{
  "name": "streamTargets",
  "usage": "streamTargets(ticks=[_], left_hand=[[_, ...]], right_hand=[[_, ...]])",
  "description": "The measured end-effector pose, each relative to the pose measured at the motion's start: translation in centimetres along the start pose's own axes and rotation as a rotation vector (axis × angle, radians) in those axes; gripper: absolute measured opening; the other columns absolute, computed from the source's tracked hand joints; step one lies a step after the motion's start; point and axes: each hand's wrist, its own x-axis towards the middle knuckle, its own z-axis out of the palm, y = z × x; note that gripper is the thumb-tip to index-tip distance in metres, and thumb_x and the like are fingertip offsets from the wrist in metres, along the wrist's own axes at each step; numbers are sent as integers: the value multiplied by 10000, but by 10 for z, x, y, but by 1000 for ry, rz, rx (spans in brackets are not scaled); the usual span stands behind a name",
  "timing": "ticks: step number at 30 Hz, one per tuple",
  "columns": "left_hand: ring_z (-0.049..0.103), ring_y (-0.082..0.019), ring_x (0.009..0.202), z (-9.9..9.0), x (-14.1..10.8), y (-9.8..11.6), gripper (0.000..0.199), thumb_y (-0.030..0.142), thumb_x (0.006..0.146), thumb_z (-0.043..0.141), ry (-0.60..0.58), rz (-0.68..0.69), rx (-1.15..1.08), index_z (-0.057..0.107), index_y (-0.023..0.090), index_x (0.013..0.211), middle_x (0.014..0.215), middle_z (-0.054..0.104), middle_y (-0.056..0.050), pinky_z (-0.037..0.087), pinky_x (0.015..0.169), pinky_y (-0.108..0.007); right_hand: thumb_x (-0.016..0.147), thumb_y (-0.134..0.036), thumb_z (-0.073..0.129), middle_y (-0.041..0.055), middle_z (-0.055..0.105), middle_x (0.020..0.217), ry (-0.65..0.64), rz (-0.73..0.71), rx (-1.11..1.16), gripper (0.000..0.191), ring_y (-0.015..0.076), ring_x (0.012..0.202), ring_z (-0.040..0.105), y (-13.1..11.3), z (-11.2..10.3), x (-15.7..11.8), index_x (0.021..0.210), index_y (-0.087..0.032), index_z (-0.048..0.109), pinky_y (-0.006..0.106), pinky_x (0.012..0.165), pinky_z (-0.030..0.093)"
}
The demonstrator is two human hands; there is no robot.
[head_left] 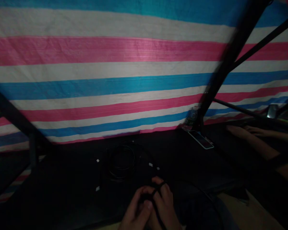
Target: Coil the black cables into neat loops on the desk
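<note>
My left hand (pixel 136 210) and my right hand (pixel 165 203) are together at the bottom centre, near the table's front edge. Fingers of both are curled round a thin black cable (pixel 156 209), which crosses the right hand's fingers and runs down between the hands. Another stretch of dark cable (pixel 201 189) arcs off to the right. Beyond my hands, a coiled black cable (pixel 122 163) lies on the black tabletop (pixel 69 179). Small white tags (pixel 150 164) show beside the coil. Dim light hides the finer detail of the grip.
A phone (pixel 201 139) and a clear plastic bottle (pixel 192 118) are at the back right, by a dark metal post (pixel 220 76). Another person's forearms (pixel 256 140) rest on the table at the far right. A striped sheet (pixel 110 95) hangs behind.
</note>
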Motion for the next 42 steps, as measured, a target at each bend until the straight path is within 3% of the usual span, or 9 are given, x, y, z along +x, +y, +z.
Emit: streamTargets(ticks=[4, 7, 10, 16, 23, 29, 33, 37, 42], left_hand=[[630, -168, 624, -4, 7, 24, 782, 593, 682, 794, -89, -121, -48, 545, 201, 1311, 693, 648, 0, 483, 592, -266], [507, -101, 518, -6, 11, 39, 534, 587, 740, 744, 59, -33, -36, 655, 164, 1053, 575, 530, 49, 416, 525, -216], [535, -109, 603, -10, 16, 52, 398, 538, 758, 753, 167, 75, -57, 663, 165, 864, 658, 560, 28, 485, 582, -224], [639, -231, 1061, -6, 27, 56, 303, 342, 785, 782, 83, -23, -417, 677, 179, 1017, 1154, 671, -98, 578, 821, -325], [653, -147, 703, -15, 30, 54, 205, 256, 760, 805, 109, -32, -702, 647, 168, 856, 725, 642, 1, 586, 837, -367], [601, -144, 669, -25, 41, 45, 350, 374, 665, 861, 195, 18, -496, 613, 176, 811, 704, 585, 26, 597, 689, -347], [584, -140, 641, -38, 49, 27, 426, 488, 636, 842, 291, 38, -315, 612, 174, 809, 727, 602, 17, 548, 586, -281], [569, -133, 592, -54, 49, 8, 483, 602, 688, 756, 353, 37, -186, 618, 168, 849, 688, 605, 11, 484, 529, -242], [456, -82, 477, -60, 33, -1, 489, 626, 717, 708, 472, 32, -159, 603, 181, 892, 596, 518, 60, 341, 444, -173]], right_hand=[[856, -334, 655, 153, 352, 1562, -238, -132, -117, 735, 373, 1440, 330, 22, 8, 0, 1528, -265, 366, 562, 1103, 401], [831, -433, 698, 191, 178, 1627, -275, -131, -82, 1047, 388, 1488, 205, 27, 2, -5, 1605, -189, 36, 584, 1144, 338], [945, -375, 568, 139, 83, 1655, -244, -109, -35, 928, 306, 1514, 158, 21, -14, -8, 1590, -237, -85, 520, 1181, 310], [981, -450, 512, 86, 71, 1663, -108, -245, 121, 720, 310, 1512, 157, 0, -27, -2, 1592, -305, 159, 499, 1168, 334], [1030, -340, 442, 69, 453, 1513, -92, -245, 345, 378, 245, 1365, 481, 5, -29, -10, 1389, -381, 552, 425, 1083, 469], [988, -321, 529, 93, 538, 1431, 16, -74, 223, 275, 242, 1320, 520, 27, -33, -4, 1211, -312, 690, 426, 1084, 462], [1004, -340, 473, 116, 652, 1222, -49, 33, 221, 298, 223, 1151, 623, 29, -28, 8, 1140, -247, 722, 394, 1007, 508], [988, -258, 470, 105, 624, 1264, -202, 77, 191, 315, 214, 1181, 596, 23, -3, 12, 1209, -226, 693, 382, 1038, 484], [909, -82, 464, 44, 452, 1506, -346, -82, 10, 521, 247, 1383, 401, 5, 44, 24, 1373, -291, 573, 466, 1141, 371]])
